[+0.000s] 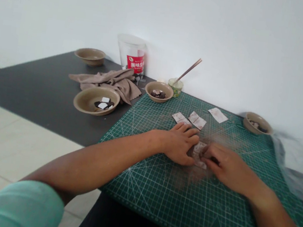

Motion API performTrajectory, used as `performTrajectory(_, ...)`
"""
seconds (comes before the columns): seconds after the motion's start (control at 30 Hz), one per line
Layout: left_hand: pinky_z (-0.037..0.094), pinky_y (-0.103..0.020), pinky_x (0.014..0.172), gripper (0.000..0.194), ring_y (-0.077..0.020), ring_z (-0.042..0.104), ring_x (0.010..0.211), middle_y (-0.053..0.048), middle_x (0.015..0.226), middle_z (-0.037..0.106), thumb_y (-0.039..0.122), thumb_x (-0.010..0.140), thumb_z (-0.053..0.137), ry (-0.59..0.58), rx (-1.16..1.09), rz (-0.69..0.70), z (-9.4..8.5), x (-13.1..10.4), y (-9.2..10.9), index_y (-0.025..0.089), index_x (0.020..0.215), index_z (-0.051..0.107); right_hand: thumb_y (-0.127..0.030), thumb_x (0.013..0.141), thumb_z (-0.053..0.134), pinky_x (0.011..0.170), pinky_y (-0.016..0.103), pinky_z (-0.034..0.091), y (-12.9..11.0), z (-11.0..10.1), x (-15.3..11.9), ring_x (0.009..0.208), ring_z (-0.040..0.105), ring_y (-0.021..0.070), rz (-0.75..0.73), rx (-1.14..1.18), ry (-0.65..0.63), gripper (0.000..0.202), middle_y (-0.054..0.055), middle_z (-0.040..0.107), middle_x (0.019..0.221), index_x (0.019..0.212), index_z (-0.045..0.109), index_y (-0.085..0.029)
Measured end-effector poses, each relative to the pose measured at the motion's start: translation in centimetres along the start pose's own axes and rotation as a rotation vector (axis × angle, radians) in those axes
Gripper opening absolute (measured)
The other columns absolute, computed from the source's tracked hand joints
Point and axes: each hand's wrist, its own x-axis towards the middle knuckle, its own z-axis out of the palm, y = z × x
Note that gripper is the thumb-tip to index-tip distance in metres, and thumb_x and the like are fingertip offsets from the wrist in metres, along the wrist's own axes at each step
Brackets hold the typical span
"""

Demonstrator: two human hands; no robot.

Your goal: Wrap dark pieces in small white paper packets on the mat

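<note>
On the green cutting mat (148,180), a pale, brown-smudged paper piece (200,149) lies between my two hands. My left hand (181,143) rests flat at its left edge with the fingers spread. The fingers of my right hand (219,159) are pinched together over the paper's right side; whatever they hold is hidden. Beyond my left hand lie two more smudged pieces, one at the left (181,118) and one beside it (197,120). A cleaner white piece (218,115) is farther right. Brown smears surround the paper on the mat.
At the left are a bowl with black and white pieces (82,101), a brown cloth (113,80), a far bowl (90,60) and a clear bucket (123,50). A bowl (157,98) and a cup with chopsticks (177,91) stand behind; another bowl (255,129) and plastic bag (298,166) are right.
</note>
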Motion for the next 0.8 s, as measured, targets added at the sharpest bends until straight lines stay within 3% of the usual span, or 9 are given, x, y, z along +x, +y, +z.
performTrajectory(0.1,0.012,-0.054,0.122,0.069,-0.0398,0.018,0.152,-0.016,0.164,0.026,0.063,0.086,0.051,0.001,0.003,0.001,0.0,0.0,0.0,0.016,0.137,0.047,-0.020,0.096,0.054,0.079,0.035,0.047,-0.4,0.3,0.2,0.092,0.062,0.0209,-0.043,0.071,0.003,0.007,0.005,0.066,0.099,0.092,0.060,-0.023)
performTrajectory(0.23,0.013,-0.056,0.121,0.067,-0.0410,0.018,0.151,-0.016,0.164,0.025,0.062,0.087,0.052,-0.001,0.001,-0.010,-0.1,0.0,0.1,0.016,0.136,0.048,-0.023,0.096,0.056,0.075,0.036,0.045,0.4,-0.1,0.3,0.084,0.060,0.0213,0.071,-0.033,0.094,0.009,0.005,0.063,0.090,0.088,0.060,-0.021)
performTrajectory(0.3,0.013,-0.056,0.121,0.067,-0.0409,0.017,0.151,-0.017,0.164,0.025,0.062,0.087,0.052,-0.005,-0.004,-0.005,-0.1,0.0,0.1,0.016,0.136,0.048,-0.024,0.095,0.057,0.072,0.035,0.046,0.5,-0.5,0.0,0.081,0.060,0.0204,0.062,-0.008,0.038,0.010,0.004,0.063,0.088,0.086,0.062,-0.021)
performTrajectory(0.43,0.014,-0.055,0.122,0.069,-0.0410,0.018,0.151,-0.017,0.164,0.026,0.062,0.086,0.051,0.003,0.003,0.008,0.0,0.0,0.1,0.015,0.137,0.047,-0.020,0.096,0.056,0.076,0.033,0.049,-0.4,-0.3,0.0,0.087,0.062,0.0195,-0.091,0.124,-0.063,0.012,0.004,0.067,0.094,0.088,0.064,-0.023)
performTrajectory(0.6,0.013,-0.056,0.121,0.069,-0.0416,0.018,0.151,-0.017,0.164,0.026,0.063,0.086,0.051,0.005,0.011,-0.009,0.0,0.1,0.1,0.016,0.136,0.048,-0.022,0.096,0.054,0.078,0.036,0.048,0.3,-0.3,0.7,0.088,0.061,0.0216,0.004,0.026,0.076,0.012,0.006,0.066,0.094,0.090,0.064,-0.021)
performTrajectory(0.67,0.014,-0.056,0.121,0.069,-0.0412,0.018,0.151,-0.017,0.164,0.026,0.063,0.087,0.051,0.000,0.008,-0.004,0.0,0.0,0.1,0.016,0.137,0.048,-0.024,0.095,0.057,0.073,0.035,0.048,0.5,-0.7,0.4,0.082,0.060,0.0205,0.015,0.042,0.034,0.011,0.005,0.065,0.088,0.088,0.065,-0.021)
performTrajectory(0.8,0.013,-0.056,0.121,0.068,-0.0409,0.018,0.151,-0.016,0.164,0.026,0.062,0.086,0.051,0.002,0.002,0.005,0.0,0.0,0.2,0.016,0.136,0.048,-0.019,0.096,0.055,0.076,0.033,0.049,0.0,-0.6,0.3,0.086,0.062,0.0190,-0.106,0.147,-0.066,0.014,0.004,0.067,0.092,0.086,0.065,-0.023)
